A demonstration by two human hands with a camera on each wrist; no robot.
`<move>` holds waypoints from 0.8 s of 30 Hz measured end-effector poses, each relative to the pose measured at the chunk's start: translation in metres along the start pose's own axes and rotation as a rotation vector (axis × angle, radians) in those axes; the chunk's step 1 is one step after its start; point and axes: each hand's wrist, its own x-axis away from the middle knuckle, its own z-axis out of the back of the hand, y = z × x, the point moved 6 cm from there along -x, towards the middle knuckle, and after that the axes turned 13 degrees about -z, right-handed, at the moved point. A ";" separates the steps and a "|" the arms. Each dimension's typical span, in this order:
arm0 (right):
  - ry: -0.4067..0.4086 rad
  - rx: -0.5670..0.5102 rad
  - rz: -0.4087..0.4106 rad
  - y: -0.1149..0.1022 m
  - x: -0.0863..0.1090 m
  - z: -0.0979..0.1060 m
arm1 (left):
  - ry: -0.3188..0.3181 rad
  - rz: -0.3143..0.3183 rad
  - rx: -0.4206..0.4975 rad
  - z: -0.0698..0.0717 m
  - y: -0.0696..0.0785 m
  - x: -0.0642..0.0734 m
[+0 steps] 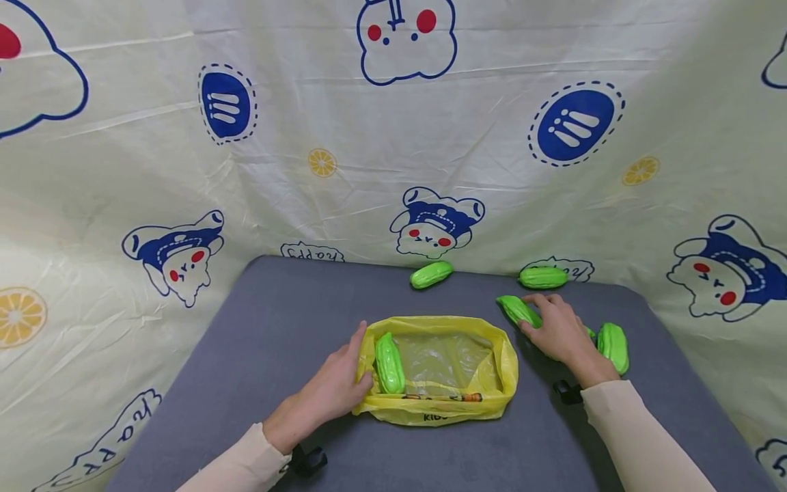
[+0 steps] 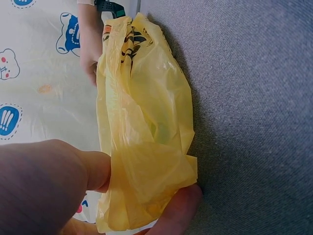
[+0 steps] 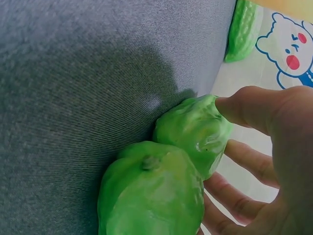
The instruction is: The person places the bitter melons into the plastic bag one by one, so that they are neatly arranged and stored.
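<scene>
A yellow plastic bag lies on the grey table with its mouth spread open upward. One green bitter melon rests inside, along the left wall. My left hand holds the bag's left side; in the left wrist view, thumb and fingers have the yellow film between them. To the right of the bag, my right hand grips another bitter melon between thumb and fingers. The right wrist view shows this melon low over the cloth, behind a nearer one.
Two bitter melons lie along the back edge, one in the middle and one at right. Another melon lies right of my right wrist; a green tip shows beside it. A printed curtain hangs behind the table.
</scene>
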 end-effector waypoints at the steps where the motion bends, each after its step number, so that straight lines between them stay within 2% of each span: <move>1: -0.003 0.000 -0.001 0.000 0.000 0.000 | -0.001 -0.001 -0.001 0.000 0.000 0.000; 19: -0.012 -0.024 0.022 -0.002 -0.003 0.000 | 0.017 -0.029 -0.006 0.003 0.005 0.000; 24: -0.028 -0.024 0.024 0.000 -0.006 0.001 | 0.009 -0.019 -0.001 0.002 0.004 0.000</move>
